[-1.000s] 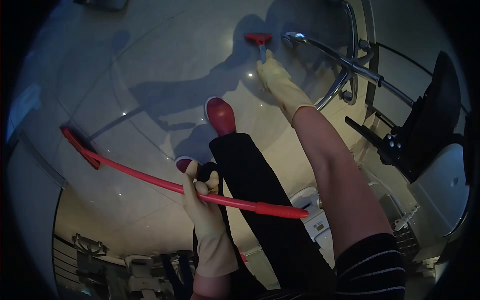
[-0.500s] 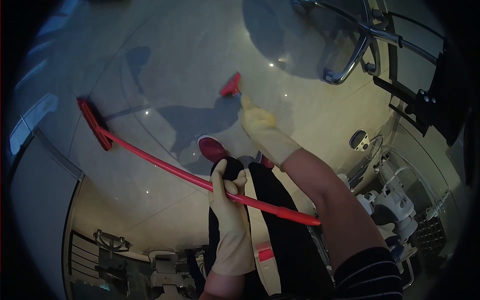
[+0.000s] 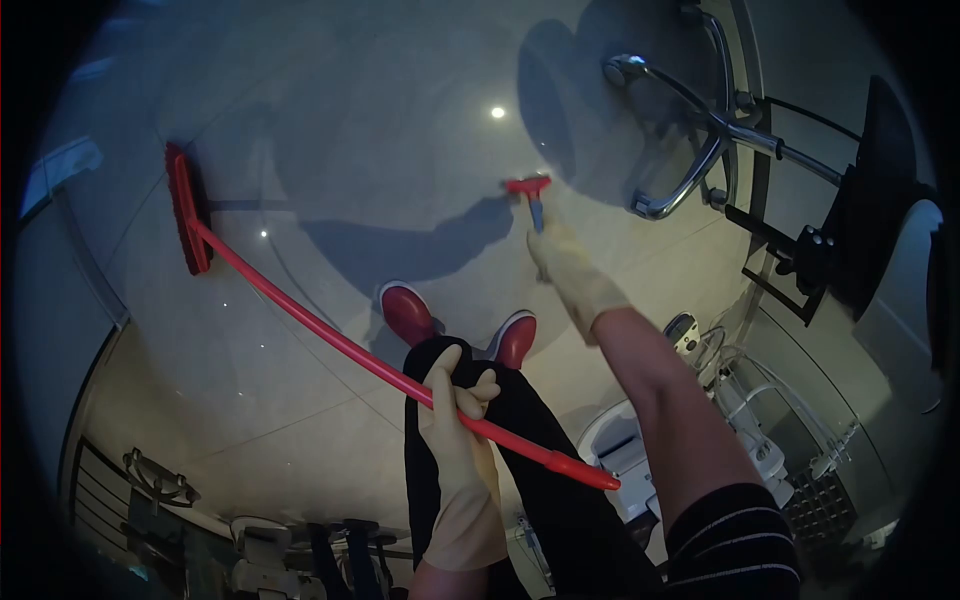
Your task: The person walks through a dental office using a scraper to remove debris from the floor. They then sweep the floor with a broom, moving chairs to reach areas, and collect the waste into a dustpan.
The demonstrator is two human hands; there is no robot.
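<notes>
While the long red plastic broom (image 3: 345,347) is held across the palm of the left hand (image 3: 453,448), a small scraper with a flat red head and a blue-grey handle (image 3: 537,215) is held out in front by the right hand (image 3: 563,262). Both hands are covered by cream rubber gloves.

Left: the broom handle is gripped partway along its length, with two fingers curled by it and another stretched out past it. The grip end is extended across the legs, towards the right forearm. The red-bristled broom head (image 3: 188,210) is set out to the left, well apart from the feet — floor contact cannot be confirmed.

Right: closed around the scraper handle, red head pointed away from the body, over the pale glossy tiled floor (image 3: 300,430). Contact with the tiles can't be told; the head's left end is blurred.

Two red shoes with pale rims (image 3: 407,313) are planted between broom head and scraper, below black trousers (image 3: 560,470). Up and right of the scraper, a chrome chair base with curved legs (image 3: 707,160) is seen — near the scraper, not touched. White plastic equipment with hoses (image 3: 765,450) is partly hidden by the right forearm.
</notes>
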